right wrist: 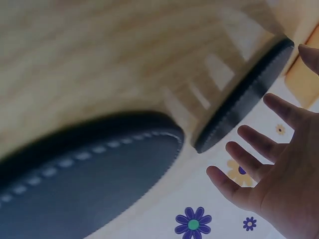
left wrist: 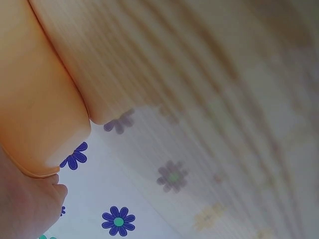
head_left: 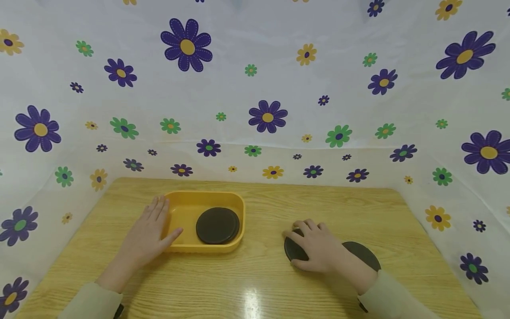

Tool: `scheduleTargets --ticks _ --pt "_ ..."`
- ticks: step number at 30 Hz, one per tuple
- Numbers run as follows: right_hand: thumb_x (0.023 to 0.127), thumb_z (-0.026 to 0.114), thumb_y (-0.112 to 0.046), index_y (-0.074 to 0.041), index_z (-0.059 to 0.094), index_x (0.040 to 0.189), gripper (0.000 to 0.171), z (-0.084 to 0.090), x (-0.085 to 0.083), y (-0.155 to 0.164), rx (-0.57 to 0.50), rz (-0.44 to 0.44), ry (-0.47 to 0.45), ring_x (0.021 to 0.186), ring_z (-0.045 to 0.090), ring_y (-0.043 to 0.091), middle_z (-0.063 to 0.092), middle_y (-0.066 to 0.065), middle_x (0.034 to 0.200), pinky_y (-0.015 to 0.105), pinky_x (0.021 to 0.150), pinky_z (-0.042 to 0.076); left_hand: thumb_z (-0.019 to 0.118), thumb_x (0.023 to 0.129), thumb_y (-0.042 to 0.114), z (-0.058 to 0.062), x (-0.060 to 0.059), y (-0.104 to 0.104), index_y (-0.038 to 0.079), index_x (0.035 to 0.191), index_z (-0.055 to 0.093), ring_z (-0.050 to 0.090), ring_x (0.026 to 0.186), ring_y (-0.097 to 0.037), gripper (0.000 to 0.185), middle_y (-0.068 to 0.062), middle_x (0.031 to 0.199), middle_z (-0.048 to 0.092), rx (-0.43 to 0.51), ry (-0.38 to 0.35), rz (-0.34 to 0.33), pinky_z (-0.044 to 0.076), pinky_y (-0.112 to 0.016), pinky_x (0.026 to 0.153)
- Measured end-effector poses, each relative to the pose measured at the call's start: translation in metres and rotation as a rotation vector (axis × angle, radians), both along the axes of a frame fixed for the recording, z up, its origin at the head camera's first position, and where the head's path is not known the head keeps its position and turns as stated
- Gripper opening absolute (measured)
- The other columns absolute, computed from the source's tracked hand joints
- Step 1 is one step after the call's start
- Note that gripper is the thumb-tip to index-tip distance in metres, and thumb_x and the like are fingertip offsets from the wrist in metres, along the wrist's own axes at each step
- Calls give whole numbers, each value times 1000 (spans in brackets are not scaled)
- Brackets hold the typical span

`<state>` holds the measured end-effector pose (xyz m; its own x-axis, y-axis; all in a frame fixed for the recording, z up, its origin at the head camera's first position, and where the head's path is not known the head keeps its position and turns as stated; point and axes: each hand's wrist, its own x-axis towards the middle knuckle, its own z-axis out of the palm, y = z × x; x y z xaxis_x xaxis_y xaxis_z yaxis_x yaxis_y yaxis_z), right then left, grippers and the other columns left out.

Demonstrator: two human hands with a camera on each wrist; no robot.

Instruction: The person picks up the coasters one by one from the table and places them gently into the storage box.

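A yellow tray (head_left: 207,193) stands on the wooden table (head_left: 259,283) left of centre, with one black round disc (head_left: 217,225) lying inside it. My left hand (head_left: 153,230) rests flat on the tray's left end, fingers straight and the thumb laid across the front corner. In the left wrist view only the tray wall (left wrist: 35,99) and a bit of the hand (left wrist: 25,209) show. My right hand (head_left: 314,248) hovers over a second black disc (head_left: 294,250) on the table, fingers spread and loosely bent (right wrist: 249,144). A third disc (head_left: 364,256) lies by that wrist.
White cloth with purple, green and yellow flowers (head_left: 267,116) walls the table at the back and both sides. Bare wood (head_left: 263,212) separates the tray from the loose discs. In the right wrist view the near disc (right wrist: 89,179) fills the lower left.
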<state>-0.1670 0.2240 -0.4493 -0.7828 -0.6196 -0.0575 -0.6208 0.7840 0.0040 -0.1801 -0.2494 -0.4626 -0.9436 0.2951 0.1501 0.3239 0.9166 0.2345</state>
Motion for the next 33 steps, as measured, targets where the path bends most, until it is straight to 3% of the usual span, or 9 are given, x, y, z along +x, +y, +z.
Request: scheduleTargets --ticks 8,22,33 --pt "93 72 -53 -21 53 155 73 -10 5 5 -49 12 0 130 55 35 54 16 148 60 89 56 53 105 59 -2 0 0 -11 164 22 19 162 -51 97 -31 174 18 0 6 0 15 -57 136" --pt "96 68 -54 -23 48 160 73 -19 7 10 -53 46 52 132 55 32 54 14 150 56 96 56 52 106 57 -3 1 -2 -10 165 19 14 163 -49 96 -29 175 14 19 -10 8 11 -55 137" --pt "89 70 -48 -21 56 152 70 -19 1 7 -63 47 59 125 55 31 57 14 142 51 86 52 52 106 58 -2 1 -1 -11 164 20 15 163 -50 96 -29 175 14 14 -10 8 13 -56 136"
